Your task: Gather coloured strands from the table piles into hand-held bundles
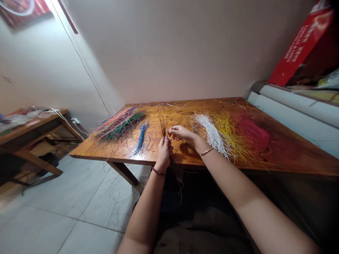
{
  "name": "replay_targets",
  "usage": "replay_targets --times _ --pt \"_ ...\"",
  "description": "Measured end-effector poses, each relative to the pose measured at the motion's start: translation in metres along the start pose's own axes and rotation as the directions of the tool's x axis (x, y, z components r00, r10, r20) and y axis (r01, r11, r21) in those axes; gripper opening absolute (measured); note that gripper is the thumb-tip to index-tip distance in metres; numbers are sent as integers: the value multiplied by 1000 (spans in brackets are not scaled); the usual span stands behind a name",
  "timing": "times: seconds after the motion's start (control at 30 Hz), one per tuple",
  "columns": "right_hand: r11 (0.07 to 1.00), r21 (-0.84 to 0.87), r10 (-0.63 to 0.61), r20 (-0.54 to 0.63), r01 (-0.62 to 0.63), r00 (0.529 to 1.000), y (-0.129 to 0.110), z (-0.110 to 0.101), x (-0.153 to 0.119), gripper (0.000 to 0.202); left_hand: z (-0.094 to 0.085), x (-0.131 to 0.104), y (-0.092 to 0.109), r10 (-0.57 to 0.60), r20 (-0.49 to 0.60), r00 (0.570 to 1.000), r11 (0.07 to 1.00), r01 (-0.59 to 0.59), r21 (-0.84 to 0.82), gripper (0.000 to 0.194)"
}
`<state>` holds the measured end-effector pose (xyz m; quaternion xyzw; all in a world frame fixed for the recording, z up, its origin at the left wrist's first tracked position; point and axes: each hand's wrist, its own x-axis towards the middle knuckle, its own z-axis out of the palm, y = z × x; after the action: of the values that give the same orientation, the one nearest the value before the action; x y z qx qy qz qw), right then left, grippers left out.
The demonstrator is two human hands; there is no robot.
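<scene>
My left hand (163, 151) is closed round a bundle of thin, dark, wire-like strands (163, 127) near the table's front edge. The upper ends fan out above the fist, and loose ends trail below it. Close beside the bundle, on its right, my right hand (182, 133) has thumb and fingertips pinched together; whatever lies between them is too small to make out. Left of my hands lies a small blue bundle (141, 139), with green strands (125, 125) and mixed-colour strands further left. To the right are white strands (212, 135), then yellow strands (228, 130) and red strands (255, 134).
The wooden table (185, 160) stands against the wall, with stray strands along its back. A red box (299, 46) rests on a pale surface at the right. A second wooden table (34, 130) with plastic bags and white cables stands at the left.
</scene>
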<state>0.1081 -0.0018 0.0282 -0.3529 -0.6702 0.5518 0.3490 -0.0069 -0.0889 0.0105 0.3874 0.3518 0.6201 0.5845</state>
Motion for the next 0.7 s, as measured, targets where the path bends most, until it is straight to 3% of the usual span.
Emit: replay_targets --times 0.13,0.27,0.43,0.53,0.7 --pt "1000 -13 16 128 -14 992 0 3 -2 22 0 0 0 -5 4 1000 1000 5 15 34" --pt "999 -22 27 180 -24 983 1 4 -1 24 -1 1 -1 -4 10 1000 1000 4 8 34" --pt "985 -47 -156 206 169 966 1 2 4 29 -3 3 -3 -38 9 999 999 38 -36 35" --pt "972 -35 -226 130 232 965 -2 0 6 33 -4 5 -2 -41 -7 999 997 41 -68 36" --pt "979 25 -196 -146 202 970 4 6 11 38 -7 6 -1 -60 -9 998 993 59 -99 37"
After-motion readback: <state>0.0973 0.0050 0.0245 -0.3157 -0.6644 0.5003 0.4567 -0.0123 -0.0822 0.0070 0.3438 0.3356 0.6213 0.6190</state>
